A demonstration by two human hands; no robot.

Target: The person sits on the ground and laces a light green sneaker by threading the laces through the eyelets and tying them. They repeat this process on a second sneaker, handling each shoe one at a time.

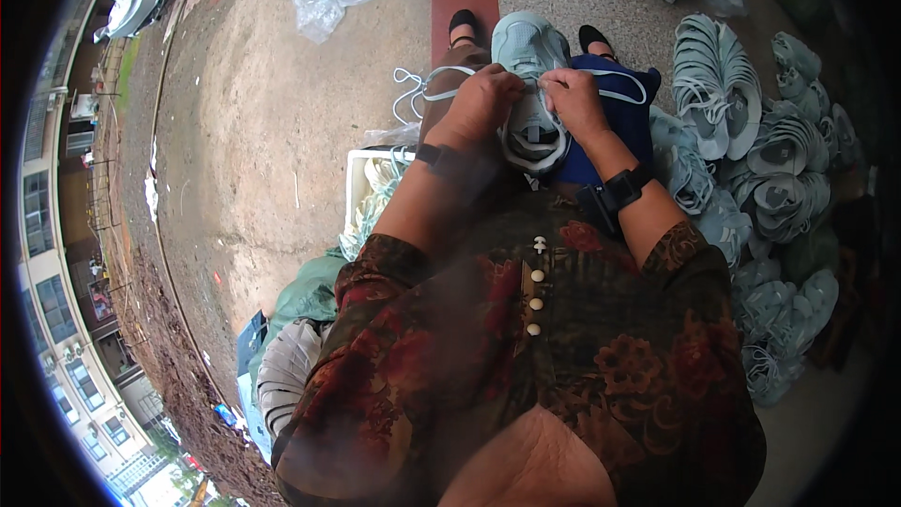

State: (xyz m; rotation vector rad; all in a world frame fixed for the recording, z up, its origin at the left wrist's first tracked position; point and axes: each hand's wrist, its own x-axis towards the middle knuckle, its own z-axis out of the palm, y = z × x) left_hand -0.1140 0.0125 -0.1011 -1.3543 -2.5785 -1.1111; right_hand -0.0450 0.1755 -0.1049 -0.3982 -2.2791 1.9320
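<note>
Floral blouse (563,357) fills the foreground; beyond it, left hand (483,103) and right hand (574,103) pinch a white lace (441,94) over the pale-green shoe (530,84), steadied on the lap; finished shoes (751,150) piled right of it.

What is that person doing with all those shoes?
A seated person holds a pale green shoe on their lap, over a blue cloth. The left hand and the right hand both pinch at the top of the shoe, where a white lace loops out to the left side. A big pile of matching shoes lies on the ground to the person's right, and a white crate sits to the left.
</note>
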